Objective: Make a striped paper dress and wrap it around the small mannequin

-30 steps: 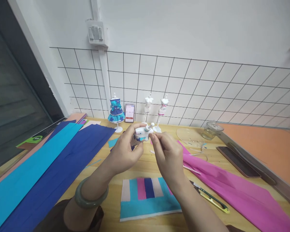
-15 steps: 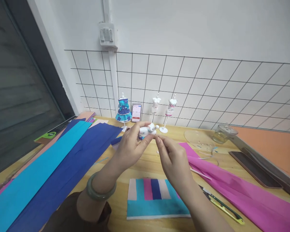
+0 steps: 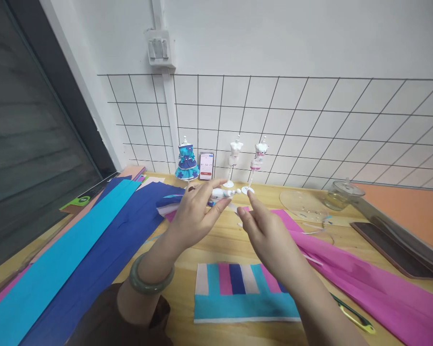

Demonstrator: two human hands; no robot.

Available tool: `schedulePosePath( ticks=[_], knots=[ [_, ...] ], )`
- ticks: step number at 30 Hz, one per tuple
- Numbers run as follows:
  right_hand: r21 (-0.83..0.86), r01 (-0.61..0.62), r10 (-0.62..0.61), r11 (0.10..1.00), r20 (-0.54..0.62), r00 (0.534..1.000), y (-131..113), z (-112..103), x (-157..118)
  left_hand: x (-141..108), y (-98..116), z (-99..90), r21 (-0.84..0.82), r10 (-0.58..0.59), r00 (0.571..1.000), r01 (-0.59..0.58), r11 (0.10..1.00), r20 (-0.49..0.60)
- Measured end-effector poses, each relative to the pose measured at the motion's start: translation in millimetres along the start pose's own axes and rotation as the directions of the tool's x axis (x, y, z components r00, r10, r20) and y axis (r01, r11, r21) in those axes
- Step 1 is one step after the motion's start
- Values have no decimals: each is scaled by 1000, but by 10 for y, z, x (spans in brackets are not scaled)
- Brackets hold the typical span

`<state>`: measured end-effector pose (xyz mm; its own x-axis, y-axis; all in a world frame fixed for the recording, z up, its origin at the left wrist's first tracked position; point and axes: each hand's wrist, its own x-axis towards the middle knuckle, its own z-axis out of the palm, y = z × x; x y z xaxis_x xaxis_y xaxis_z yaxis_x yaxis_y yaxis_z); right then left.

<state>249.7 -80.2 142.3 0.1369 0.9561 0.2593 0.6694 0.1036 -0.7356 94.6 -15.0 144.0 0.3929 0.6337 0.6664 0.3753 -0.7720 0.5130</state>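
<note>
White dress form (image 3: 222, 193) lies sideways in my left hand (image 3: 197, 214), above the back half of the desk (image 3: 216, 247), its neck end toward my right. Blue fabric covers its lower part, and layered cloth (image 3: 168, 204) juts out behind my fingers, probably attached. A finished-looking blue dress (image 3: 187, 162) stands by the back edge; the striped panel (image 3: 247, 307) lies flat near the front edge, unattached. My right hand (image 3: 270, 233) slants in from the front right, thumb and forefinger parted; I can't tell whether a fine thread runs there.
</note>
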Motion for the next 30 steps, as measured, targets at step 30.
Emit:
schedulePosePath(
  ticks=[30],
  knots=[
    [43,33,-38,999,109,993,-7,-5,5,16,-25,3,-489,-325,904,423,762,277]
  ],
)
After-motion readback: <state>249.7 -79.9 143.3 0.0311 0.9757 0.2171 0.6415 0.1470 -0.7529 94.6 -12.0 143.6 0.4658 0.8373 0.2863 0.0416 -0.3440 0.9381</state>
